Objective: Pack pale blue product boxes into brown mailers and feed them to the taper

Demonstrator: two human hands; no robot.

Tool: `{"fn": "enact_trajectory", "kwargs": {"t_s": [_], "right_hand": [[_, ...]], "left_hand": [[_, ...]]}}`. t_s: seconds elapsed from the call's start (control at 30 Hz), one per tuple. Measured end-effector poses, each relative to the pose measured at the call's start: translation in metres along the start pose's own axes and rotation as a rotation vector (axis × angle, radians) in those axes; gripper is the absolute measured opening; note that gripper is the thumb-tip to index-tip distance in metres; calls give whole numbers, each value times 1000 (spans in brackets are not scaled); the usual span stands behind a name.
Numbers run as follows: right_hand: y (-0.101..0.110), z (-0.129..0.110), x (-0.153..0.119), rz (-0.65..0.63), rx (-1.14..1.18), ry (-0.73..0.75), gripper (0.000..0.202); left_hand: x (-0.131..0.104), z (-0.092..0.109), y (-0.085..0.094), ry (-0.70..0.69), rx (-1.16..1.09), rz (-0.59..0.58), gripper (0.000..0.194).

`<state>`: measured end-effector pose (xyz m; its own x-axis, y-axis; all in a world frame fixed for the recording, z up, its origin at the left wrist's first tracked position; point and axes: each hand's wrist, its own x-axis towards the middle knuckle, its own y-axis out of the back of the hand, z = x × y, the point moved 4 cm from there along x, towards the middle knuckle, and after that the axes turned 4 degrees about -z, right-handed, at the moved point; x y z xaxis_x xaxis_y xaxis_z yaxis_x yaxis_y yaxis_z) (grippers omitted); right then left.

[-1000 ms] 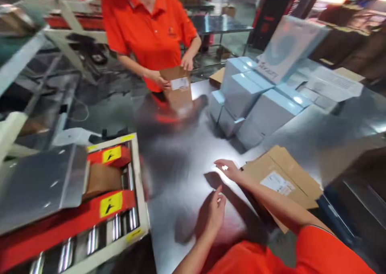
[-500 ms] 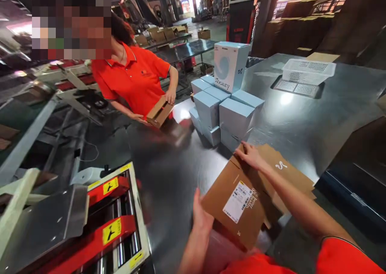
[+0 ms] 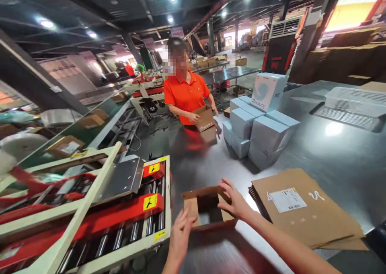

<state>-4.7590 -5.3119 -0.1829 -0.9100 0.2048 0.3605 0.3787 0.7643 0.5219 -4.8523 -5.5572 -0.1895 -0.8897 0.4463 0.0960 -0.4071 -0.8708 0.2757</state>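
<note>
A brown cardboard box [image 3: 208,193] stands open on the metal table, its inside showing. At its left side is my left hand [image 3: 181,230], fingers stretched against or close to the flap. My right hand [image 3: 233,199] is spread at the box's right side, with the fingers over its upper right corner. To the right lies a stack of flat brown cartons [image 3: 325,213], the top one bearing a white label. Light blue boxes [image 3: 268,133] are piled behind, with one printed box [image 3: 267,91] upright on top.
Across the metal table [image 3: 193,161], a person in an orange shirt [image 3: 188,93] handles a small brown box [image 3: 205,117]. A roller conveyor [image 3: 120,230] with red guards is at left. White plastic baskets [image 3: 352,101] sit at the back right.
The view has swung left and up. The labelled flat carton between my hands has given way to an opened box, and my right hand has left the stack's side. The other person's box has turned.
</note>
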Motion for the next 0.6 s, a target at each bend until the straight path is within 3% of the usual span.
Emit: {"fn": "enact_trajectory", "kwargs": {"t_s": [0.1, 0.17, 0.23, 0.3, 0.4, 0.5, 0.6], "right_hand": [[4, -3, -4, -103, -15, 144, 49], [12, -3, -6, -138, 71, 131, 40], [22, 5, -3, -123, 268, -4, 47], [26, 22, 4, -79, 438, -235, 66], [9, 46, 17, -117, 414, -504, 82], [-29, 52, 30, -309, 321, -563, 73], [-47, 35, 51, -439, 312, -537, 76]], "left_hand": [[10, -2, -1, 29, 76, -1, 64], [30, 4, 0, 14, 76, 63, 62], [52, 6, 3, 70, 117, 173, 57], [64, -3, 6, 200, 141, 249, 60], [55, -28, 5, 311, -10, 109, 81], [27, -47, 8, 257, -158, -19, 76], [12, -48, 15, 267, -165, 64, 73]]}}
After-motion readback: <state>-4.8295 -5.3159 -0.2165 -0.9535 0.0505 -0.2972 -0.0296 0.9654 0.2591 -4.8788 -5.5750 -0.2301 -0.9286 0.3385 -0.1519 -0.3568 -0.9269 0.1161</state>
